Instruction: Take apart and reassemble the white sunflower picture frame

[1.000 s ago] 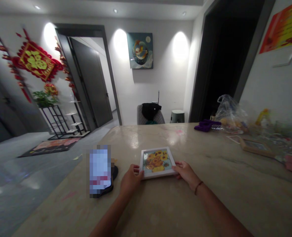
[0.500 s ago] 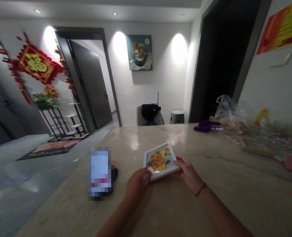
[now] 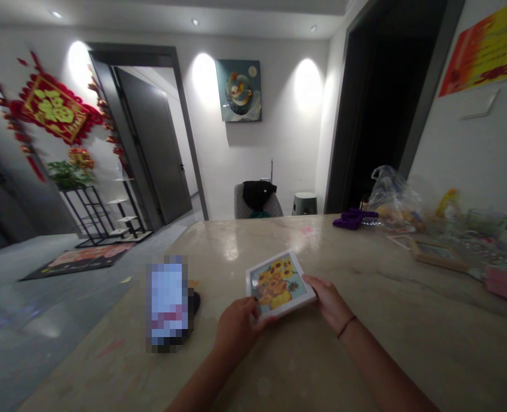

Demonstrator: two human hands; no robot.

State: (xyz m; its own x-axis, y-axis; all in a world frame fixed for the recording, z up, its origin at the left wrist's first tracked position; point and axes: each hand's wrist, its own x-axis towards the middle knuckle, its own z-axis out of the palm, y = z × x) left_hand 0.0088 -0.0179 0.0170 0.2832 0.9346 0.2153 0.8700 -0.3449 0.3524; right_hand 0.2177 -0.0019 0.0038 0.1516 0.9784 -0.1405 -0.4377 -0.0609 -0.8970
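Note:
A small white-framed sunflower picture is held between my two hands above the marble table, turned at an angle. My left hand grips its lower left edge, with the fingers over the corner of the picture. My right hand holds the right edge. To the left of my left hand lies a pixelated flat object, its content unreadable, on a dark item.
At the table's right end are a plastic bag, a purple item, a wood-framed picture and a pink item. The table's left edge drops to a grey floor. A chair stands beyond the far edge.
The framed picture, square to the table a second ago, has been turned and tilted by both hands. My view has shifted slightly.

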